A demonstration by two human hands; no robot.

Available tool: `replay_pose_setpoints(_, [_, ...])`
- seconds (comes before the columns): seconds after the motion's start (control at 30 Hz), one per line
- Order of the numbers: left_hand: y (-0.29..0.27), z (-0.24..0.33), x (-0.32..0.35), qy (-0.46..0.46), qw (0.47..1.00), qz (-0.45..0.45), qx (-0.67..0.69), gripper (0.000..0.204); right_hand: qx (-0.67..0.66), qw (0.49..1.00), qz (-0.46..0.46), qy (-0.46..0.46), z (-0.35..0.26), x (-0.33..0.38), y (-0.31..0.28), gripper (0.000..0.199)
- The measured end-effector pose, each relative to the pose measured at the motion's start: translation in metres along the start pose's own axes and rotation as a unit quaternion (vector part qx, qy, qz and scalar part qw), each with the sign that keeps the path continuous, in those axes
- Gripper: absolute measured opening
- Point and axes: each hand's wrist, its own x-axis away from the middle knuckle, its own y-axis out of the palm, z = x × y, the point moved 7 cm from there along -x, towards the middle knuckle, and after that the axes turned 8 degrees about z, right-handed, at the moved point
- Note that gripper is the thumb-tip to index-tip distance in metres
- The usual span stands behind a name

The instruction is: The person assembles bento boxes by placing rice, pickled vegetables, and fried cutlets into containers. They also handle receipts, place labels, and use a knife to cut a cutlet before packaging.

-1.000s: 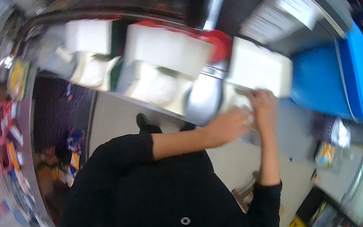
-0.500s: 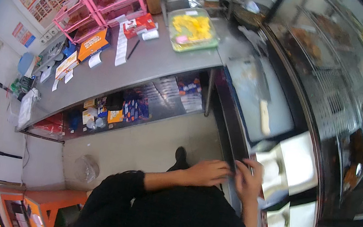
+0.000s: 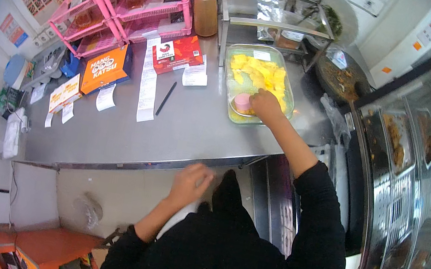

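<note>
Since the last frame, both hands have split: they were together, away from the tray; now the right hand (image 3: 266, 107) is out over the tray (image 3: 251, 121) and the left hand (image 3: 189, 184) sits alone off the counter's (image 3: 192, 136) near edge. View has swung round to face the counter too.

Pink cup (image 3: 242, 101) is inside the tray, by its near-left corner, next to yellow pieces (image 3: 260, 74). Right grip: fingers bent down at the cup's right side; can't tell from here if they're closed on it. Left grip: loosely curled, blurred, nothing visible in it; can't call it open or closed.

Handling, my guess: cup is light, stiffish plastic, maybe slick if the food is moist. Best hold is the side wall near the rim, light pinch. Yellow pieces look soft and easy to tear; scoop from below, don't squeeze.

Counter is smooth grey metal. Tray stands toward its right end, in front of a metal rack (image 3: 272, 25) at the far edge. Left of that: squeeze bottle (image 3: 206, 13), red box (image 3: 176, 54), pen (image 3: 166, 98), orange box (image 3: 106, 69). Glass display case (image 3: 417, 178) past the right end.
</note>
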Motion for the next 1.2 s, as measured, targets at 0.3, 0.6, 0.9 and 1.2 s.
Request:
replay_pose_setpoints(0.3, [0.052,-0.051,-0.218,0.089,0.988,0.026,-0.121,0.018,-0.025,0.998,0.003,-0.057,-0.001,-0.015,0.018,0.025])
replay_pose_setpoints(0.6, [0.086,-0.088,-0.256,0.150,0.984,-0.041,-0.091,0.018,-0.129,0.922,-0.160,0.329,0.023,0.007,-0.044,0.034])
replay_pose_setpoints(0.9, [0.078,-0.106,-0.268,0.091,0.991,-0.040,0.091,0.017,-0.097,0.885,-0.081,0.448,0.012,0.023,-0.038,0.044])
replay_pose_setpoints(1.2, [0.092,-0.084,-0.263,0.211,0.975,0.006,0.061,0.008,-0.033,0.881,-0.085,0.464,-0.036,0.000,-0.008,0.057])
